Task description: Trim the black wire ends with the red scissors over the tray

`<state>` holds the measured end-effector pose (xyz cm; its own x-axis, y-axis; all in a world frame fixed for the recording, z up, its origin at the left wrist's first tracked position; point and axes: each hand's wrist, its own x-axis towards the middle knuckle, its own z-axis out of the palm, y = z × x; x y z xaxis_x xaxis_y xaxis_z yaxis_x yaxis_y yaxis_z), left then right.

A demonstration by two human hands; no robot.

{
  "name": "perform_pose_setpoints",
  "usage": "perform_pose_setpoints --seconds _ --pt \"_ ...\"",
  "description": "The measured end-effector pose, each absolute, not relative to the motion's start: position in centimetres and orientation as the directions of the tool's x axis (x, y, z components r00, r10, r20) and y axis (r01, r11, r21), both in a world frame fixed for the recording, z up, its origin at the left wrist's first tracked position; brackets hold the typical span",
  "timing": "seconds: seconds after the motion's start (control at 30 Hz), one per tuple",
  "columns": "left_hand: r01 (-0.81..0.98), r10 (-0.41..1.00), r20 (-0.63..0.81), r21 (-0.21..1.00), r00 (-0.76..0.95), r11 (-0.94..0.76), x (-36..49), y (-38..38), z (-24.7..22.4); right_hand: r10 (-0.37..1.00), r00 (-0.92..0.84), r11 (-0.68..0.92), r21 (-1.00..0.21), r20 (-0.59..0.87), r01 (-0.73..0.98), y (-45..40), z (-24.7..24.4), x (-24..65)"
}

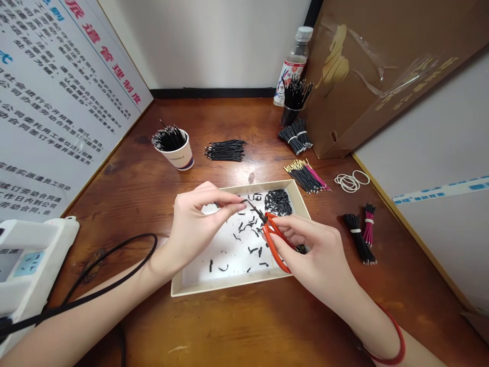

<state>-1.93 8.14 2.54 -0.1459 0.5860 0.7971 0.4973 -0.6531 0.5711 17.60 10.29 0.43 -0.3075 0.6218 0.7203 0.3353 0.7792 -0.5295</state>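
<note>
Head view: pinching a thin black wire [244, 201] in the left hand [202, 214], at the blade tips of orange-handled cutters [266, 225] gripped in the right hand [319, 250], above the shallow box [237, 287]. Probably light, flexible and easily nicked; best held just behind its end.
</note>
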Motion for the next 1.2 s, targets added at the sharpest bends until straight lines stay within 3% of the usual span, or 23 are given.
perform_pose_setpoints --seconds 0.33,1.2 --pt "0.466 0.641 0.748 0.634 -0.17 -0.617 -2.04 8.39 2.54 0.551 -0.294 0.82 -0.442 0.781 0.364 10.26 0.34 17.5" --pt "0.456 0.621 0.769 0.611 -0.149 -0.647 -2.03 8.35 2.4 0.562 -0.278 0.808 -0.443 0.779 0.389 9.91 0.68 17.32"
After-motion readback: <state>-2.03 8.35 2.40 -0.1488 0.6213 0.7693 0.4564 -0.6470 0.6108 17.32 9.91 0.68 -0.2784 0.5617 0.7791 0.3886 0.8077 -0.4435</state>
